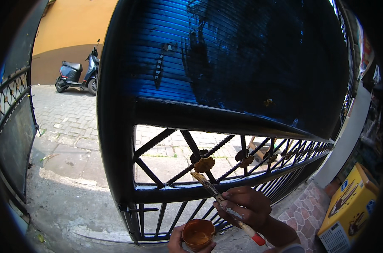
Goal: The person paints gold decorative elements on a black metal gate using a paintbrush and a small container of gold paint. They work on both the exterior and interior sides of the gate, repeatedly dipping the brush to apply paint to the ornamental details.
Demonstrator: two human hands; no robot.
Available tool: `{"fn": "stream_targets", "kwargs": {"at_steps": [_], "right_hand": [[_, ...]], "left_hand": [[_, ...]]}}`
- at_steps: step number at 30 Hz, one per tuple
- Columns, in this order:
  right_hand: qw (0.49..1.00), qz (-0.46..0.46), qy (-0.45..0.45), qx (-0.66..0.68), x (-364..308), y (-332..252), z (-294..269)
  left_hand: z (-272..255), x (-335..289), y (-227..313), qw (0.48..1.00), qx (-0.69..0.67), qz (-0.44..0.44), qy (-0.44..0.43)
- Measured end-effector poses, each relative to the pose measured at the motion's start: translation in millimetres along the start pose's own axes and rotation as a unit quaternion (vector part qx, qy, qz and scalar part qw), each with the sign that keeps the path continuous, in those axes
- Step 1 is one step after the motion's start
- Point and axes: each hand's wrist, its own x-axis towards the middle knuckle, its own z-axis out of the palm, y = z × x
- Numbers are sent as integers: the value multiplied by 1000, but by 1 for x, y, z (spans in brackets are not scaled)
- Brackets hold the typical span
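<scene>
My right hand [247,207] is closed around the handle of a paintbrush [210,187], whose red handle end points down to the right. The bristle tip is smeared with gold paint. It lies just below a gold flower-shaped ornament [204,165] on the black metal gate [166,195]; I cannot tell whether it touches the bars. Low in the view, my left hand [177,241] holds a small brown cup [198,232] with gold paint inside. Further right along the lattice sit more ornaments [247,160], partly gold and partly dark.
A yellow cardboard box [350,206] stands at the lower right on stone-patterned paving [301,211]. Another gate leaf [16,143] is at the far left. Beyond the opening, a dark scooter [76,74] is parked by an orange and brown wall [73,29]. A latch bolt [143,209] juts from the gate.
</scene>
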Motion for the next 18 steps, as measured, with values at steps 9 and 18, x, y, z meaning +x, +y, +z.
{"fn": "stream_targets", "kwargs": {"at_steps": [9, 18], "right_hand": [[1000, -2, 18, 26, 3, -5, -1], [1000, 2, 9, 1, 1, -6, -3]], "left_hand": [[-1, 2, 0, 1000, 0, 14, -8], [-4, 4, -4, 1000, 20, 12, -11]]}}
